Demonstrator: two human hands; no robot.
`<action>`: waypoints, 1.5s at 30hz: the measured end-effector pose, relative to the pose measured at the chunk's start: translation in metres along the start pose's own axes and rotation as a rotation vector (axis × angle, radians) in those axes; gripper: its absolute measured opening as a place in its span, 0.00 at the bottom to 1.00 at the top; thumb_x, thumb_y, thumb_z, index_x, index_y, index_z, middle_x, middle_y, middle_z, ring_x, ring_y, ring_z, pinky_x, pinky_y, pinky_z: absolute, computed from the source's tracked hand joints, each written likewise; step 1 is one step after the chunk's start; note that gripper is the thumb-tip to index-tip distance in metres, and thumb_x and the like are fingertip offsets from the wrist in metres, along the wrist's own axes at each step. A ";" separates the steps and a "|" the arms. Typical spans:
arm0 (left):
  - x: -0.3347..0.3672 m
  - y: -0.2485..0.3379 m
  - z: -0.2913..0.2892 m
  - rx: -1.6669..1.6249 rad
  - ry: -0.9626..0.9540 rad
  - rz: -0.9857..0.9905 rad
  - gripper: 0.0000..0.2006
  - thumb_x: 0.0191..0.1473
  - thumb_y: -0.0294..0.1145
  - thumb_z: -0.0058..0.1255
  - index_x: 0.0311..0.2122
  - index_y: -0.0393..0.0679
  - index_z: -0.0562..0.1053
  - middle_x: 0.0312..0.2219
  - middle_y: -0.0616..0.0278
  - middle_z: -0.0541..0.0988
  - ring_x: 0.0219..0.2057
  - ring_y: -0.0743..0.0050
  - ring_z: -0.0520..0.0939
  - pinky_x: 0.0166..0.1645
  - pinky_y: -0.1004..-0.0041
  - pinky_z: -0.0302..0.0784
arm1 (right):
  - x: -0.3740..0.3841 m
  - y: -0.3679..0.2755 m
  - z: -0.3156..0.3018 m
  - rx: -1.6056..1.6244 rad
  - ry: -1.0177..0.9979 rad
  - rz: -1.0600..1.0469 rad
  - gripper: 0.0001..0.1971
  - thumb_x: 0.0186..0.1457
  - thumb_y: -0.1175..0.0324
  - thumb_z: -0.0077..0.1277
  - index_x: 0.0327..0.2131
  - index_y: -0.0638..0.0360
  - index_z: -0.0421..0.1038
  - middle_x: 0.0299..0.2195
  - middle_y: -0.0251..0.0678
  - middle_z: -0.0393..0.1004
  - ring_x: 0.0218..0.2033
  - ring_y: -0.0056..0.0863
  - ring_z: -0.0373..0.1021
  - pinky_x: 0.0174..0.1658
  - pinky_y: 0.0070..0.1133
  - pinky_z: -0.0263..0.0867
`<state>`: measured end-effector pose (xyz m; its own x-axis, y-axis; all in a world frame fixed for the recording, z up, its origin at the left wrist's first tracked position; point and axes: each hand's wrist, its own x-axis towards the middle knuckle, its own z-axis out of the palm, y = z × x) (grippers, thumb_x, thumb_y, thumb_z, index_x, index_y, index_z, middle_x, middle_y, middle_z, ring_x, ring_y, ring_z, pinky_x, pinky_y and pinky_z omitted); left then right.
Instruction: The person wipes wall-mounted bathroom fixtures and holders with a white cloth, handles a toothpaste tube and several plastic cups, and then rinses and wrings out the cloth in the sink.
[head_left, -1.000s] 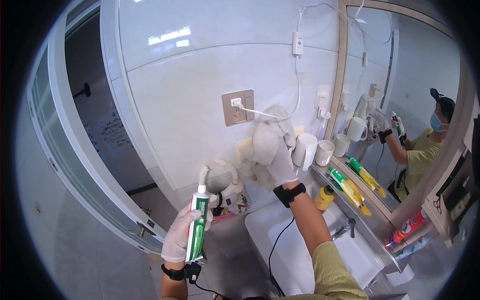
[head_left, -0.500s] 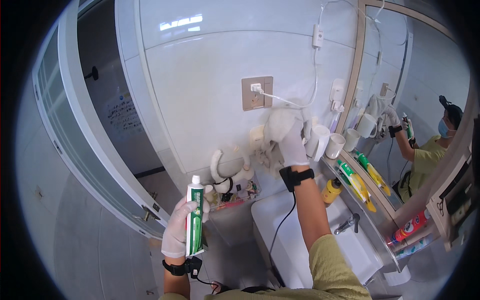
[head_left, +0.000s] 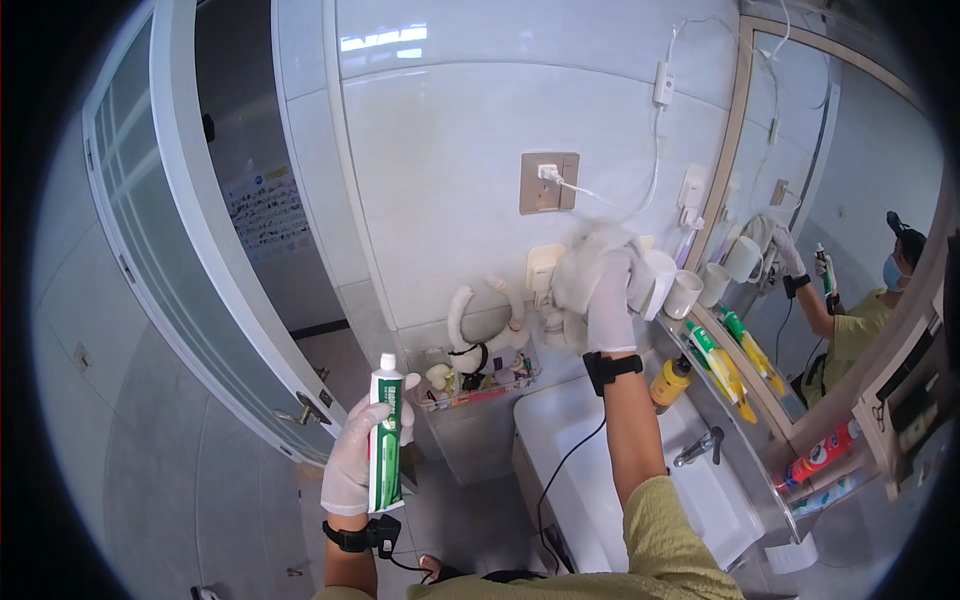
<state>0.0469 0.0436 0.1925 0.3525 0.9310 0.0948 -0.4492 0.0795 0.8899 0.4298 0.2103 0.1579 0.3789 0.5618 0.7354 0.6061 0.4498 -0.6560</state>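
From the middle of the view, the left hand (head_left: 352,460), in a thin white glove, is at 7 o'clock, its fingers wrapped round a toothpaste tube (head_left: 386,440). The tube is smooth, white and green, roughly upright, with its white cap at 12 o'clock. The gloved right hand (head_left: 612,310) is at 3 o'clock, pressed into a fuzzy greyish-white towel (head_left: 582,268) against the glossy tiled wall (head_left: 440,160). Its fingers are blurred in the folds, so I cannot tell how tightly they close.

A clear plastic basket (head_left: 475,398) at 6 o'clock holds a jumble of small things, too small to tell apart; a white curved hose (head_left: 457,318) rises just behind it. At 3 o'clock, just beside the towel, are a white jug (head_left: 655,285) and a round white mug (head_left: 684,296). The narrow shelf (head_left: 762,455) runs from there toward 4 o'clock, carrying another tube (head_left: 703,343) and a yellow packet (head_left: 735,388). A yellow bottle (head_left: 668,388) stands by the sink (head_left: 565,430), whose straight left edge lies toward 5 o'clock.

The hands are well apart, the basket between them. At 9 o'clock the white-framed door (head_left: 190,200) stands ajar.
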 end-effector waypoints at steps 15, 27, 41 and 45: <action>0.003 -0.002 -0.009 -0.033 0.052 0.008 0.27 0.50 0.36 0.44 0.53 0.30 0.62 0.24 0.64 0.71 0.23 0.78 0.68 0.30 0.79 0.64 | -0.014 0.001 -0.011 -0.005 -0.026 0.015 0.22 0.53 0.67 0.48 0.51 0.64 0.60 0.47 0.46 0.67 0.49 0.34 0.65 0.49 0.27 0.63; 0.008 -0.007 -0.003 -0.042 0.083 0.032 0.27 0.52 0.38 0.41 0.53 0.28 0.62 0.23 0.66 0.69 0.20 0.80 0.65 0.27 0.79 0.58 | -0.002 -0.008 -0.015 0.003 -0.111 0.026 0.23 0.53 0.67 0.48 0.51 0.63 0.59 0.47 0.46 0.67 0.50 0.33 0.65 0.49 0.27 0.63; -0.002 -0.011 -0.020 -0.092 0.128 0.039 0.27 0.50 0.37 0.44 0.53 0.28 0.62 0.22 0.64 0.70 0.21 0.78 0.67 0.28 0.79 0.63 | 0.025 -0.020 -0.014 -0.028 -0.191 0.044 0.24 0.53 0.66 0.48 0.52 0.63 0.59 0.47 0.46 0.67 0.50 0.33 0.64 0.49 0.27 0.63; 0.000 -0.012 -0.021 -0.122 0.148 0.036 0.26 0.52 0.37 0.43 0.52 0.29 0.62 0.22 0.64 0.70 0.21 0.79 0.66 0.28 0.80 0.62 | 0.022 -0.018 -0.013 0.006 -0.217 0.055 0.24 0.53 0.66 0.49 0.52 0.63 0.59 0.47 0.46 0.67 0.50 0.32 0.64 0.49 0.27 0.63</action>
<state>0.0347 0.0502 0.1725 0.2136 0.9756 0.0508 -0.5584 0.0793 0.8258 0.4357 0.2055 0.1882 0.2514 0.7214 0.6453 0.5842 0.4185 -0.6954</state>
